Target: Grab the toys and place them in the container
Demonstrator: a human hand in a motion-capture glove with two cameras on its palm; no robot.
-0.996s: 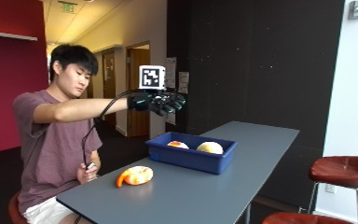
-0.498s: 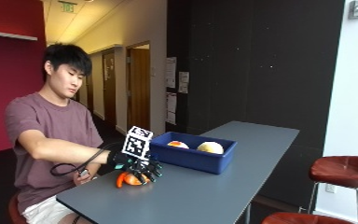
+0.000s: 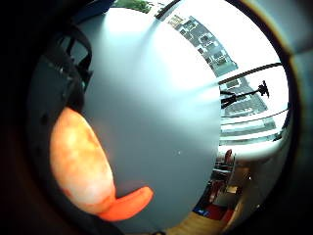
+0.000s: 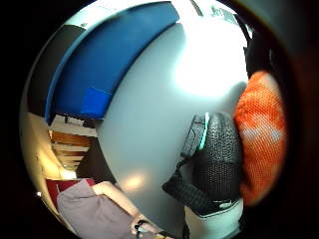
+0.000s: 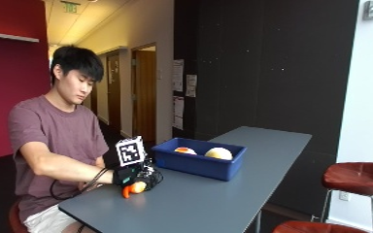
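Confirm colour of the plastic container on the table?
Blue plastic container; clearest in the outside view.

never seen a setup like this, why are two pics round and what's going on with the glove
No robot here: a person sits at a long grey table wearing a black glove on the right hand. The two round pictures come from tiny wide-angle cameras on that palm, one beside the thumb, one beside the little finger. The ordinary picture is taken from beside the table. On the table stands a blue plastic bin holding two round toys. The hand is closed around an orange plush toy, which appears large in both palm views because it sits right against the palm.
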